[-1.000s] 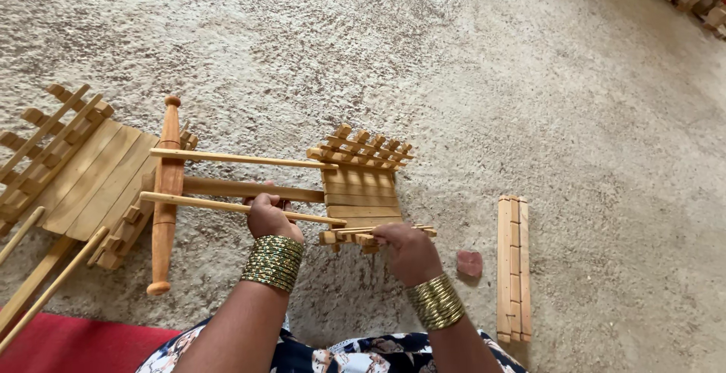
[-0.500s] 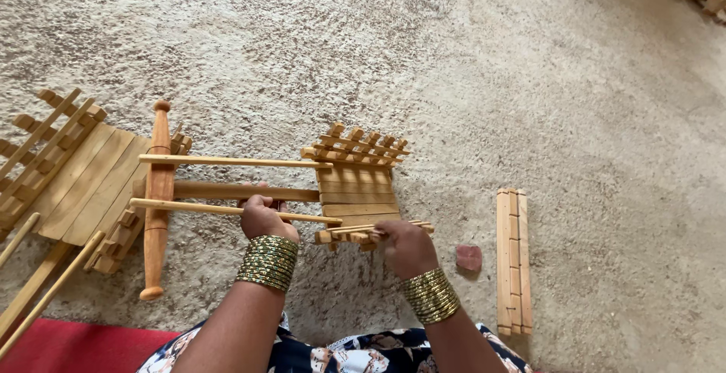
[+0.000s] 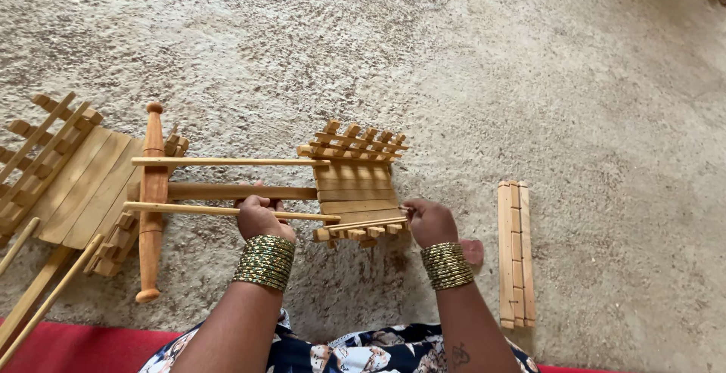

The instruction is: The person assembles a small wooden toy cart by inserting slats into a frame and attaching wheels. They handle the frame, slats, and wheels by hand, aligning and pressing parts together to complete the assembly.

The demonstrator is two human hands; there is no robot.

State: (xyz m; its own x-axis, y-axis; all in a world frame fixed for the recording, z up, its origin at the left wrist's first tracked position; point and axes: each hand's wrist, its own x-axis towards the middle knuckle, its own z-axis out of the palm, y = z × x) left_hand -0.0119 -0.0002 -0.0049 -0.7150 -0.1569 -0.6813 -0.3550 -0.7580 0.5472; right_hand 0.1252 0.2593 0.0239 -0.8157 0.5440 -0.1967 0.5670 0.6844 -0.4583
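On the rough grey floor [image 3: 529,78], the wooden toy cart [image 3: 355,184] sits as before; the left hand [image 3: 257,218] stays closed around its lower rod [image 3: 197,209], the right hand [image 3: 427,222] still pinching its slatted side rail [image 3: 363,228].

No packages, labels, signs or screens showed anywhere on the rough floor, from its near edge to its far corners.

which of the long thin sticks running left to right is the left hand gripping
The nearest one, the lower thin stick: the left hand closes over its right part. The upper thin stick and the thicker bar between them lie beyond the hand.
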